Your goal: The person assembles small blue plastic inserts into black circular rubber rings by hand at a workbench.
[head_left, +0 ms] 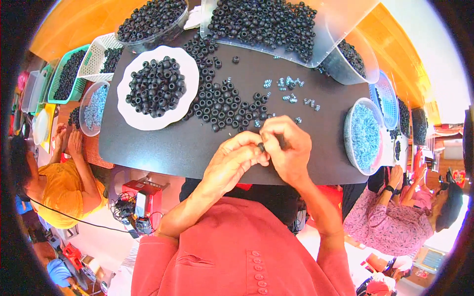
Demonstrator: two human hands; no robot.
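Above the near edge of the dark table, my left hand (232, 160) and my right hand (289, 148) meet. A small black round piece (261, 147) sits between their fingertips, pinched by both as far as I can see. My fingers partly cover it. Just beyond my hands lies a loose heap of black ring-like pieces with holes (224, 106). Several small blue-and-white striped pieces (291, 98) are scattered to the right of that heap. On the left, a white scalloped plate (129, 111) holds a pile of the same black pieces.
A clear bin (256, 47) of black pieces stands at the far side, with clear tubs (363, 76) beside it. At right is a tub of blue-and-white pieces (365, 138). Baskets (79, 93) stand at left. People in yellow (69, 187) and patterned pink (395, 222) sit either side.
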